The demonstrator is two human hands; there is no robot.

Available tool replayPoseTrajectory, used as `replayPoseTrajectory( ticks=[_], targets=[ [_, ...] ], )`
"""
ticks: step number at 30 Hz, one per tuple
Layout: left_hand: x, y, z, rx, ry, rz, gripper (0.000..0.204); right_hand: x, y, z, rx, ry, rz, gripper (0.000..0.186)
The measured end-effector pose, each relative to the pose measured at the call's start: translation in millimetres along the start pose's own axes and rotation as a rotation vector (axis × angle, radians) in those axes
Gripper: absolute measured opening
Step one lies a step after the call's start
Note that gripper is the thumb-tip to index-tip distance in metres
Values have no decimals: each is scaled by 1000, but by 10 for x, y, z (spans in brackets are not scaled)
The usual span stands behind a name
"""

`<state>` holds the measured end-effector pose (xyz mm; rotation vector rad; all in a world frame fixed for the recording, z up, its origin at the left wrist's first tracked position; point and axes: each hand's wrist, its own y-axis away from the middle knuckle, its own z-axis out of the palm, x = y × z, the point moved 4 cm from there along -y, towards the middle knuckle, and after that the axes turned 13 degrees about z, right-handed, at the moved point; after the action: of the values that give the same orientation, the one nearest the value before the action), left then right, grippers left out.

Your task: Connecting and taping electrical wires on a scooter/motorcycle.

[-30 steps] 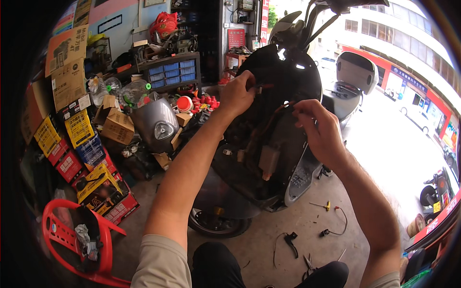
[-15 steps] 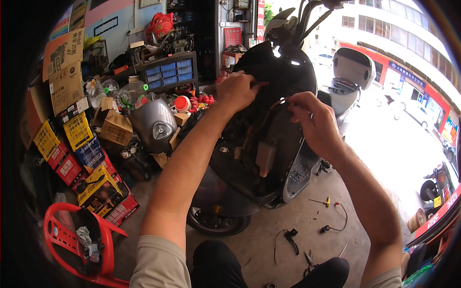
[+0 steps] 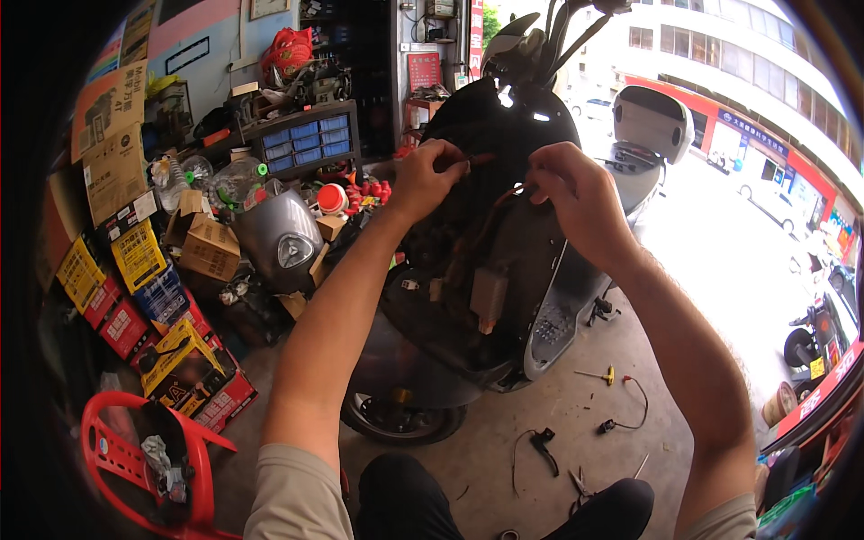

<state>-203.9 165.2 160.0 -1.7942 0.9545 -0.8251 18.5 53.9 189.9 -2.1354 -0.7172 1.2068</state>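
In front of me stands a scooter (image 3: 549, 297) with its front panel off, showing a dark inner body. My left hand (image 3: 430, 180) is at its upper left side, thumb and fingers pinched together on a thin red wire (image 3: 483, 159) that sticks out to the right. My right hand (image 3: 576, 198), to the right, pinches an orange-brown wire (image 3: 504, 196) that runs down inside the body. Its fingertips are partly hidden. Below hangs a silver box-shaped part (image 3: 488, 292) with an orange connector (image 3: 486, 326) at its lower end.
On the floor lie a yellow-handled screwdriver (image 3: 608, 375), a cable with a black plug (image 3: 641, 409), a black lever-like part (image 3: 544, 446) and pliers (image 3: 580, 490). At left are a red chair (image 3: 99, 450), stacked boxes (image 3: 135, 315) and a grey scooter panel (image 3: 279, 225).
My right hand has risen and its fingers have drawn in toward the wire. My left hand has turned slightly, its fingers closing on the red wire. The view has shifted a little.
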Motion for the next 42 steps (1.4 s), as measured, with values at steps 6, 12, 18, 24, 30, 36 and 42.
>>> replayPoseTrajectory(
  ticks=[6,12,18,24,30,36,42],
  targets=[
    [142,58,-15,-9,16,116,15,-78,-190,84,-15,-36,159,19],
    [249,104,12,-204,-146,246,14,-114,-494,209,34,225,-87,20],
    [149,101,4,-227,-70,159,23,-64,-599,438,-59,377,24,21],
    [179,136,32,-177,-96,163,24,20,-552,577,-68,490,-6,18],
    [177,204,75,-111,-125,217,31,99,-541,577,-108,560,16,19],
    [196,212,61,-76,-129,204,26,96,-538,612,-122,580,-11,20],
    [146,270,79,3,-120,198,28,167,-612,828,-186,902,-107,20]
  ],
)
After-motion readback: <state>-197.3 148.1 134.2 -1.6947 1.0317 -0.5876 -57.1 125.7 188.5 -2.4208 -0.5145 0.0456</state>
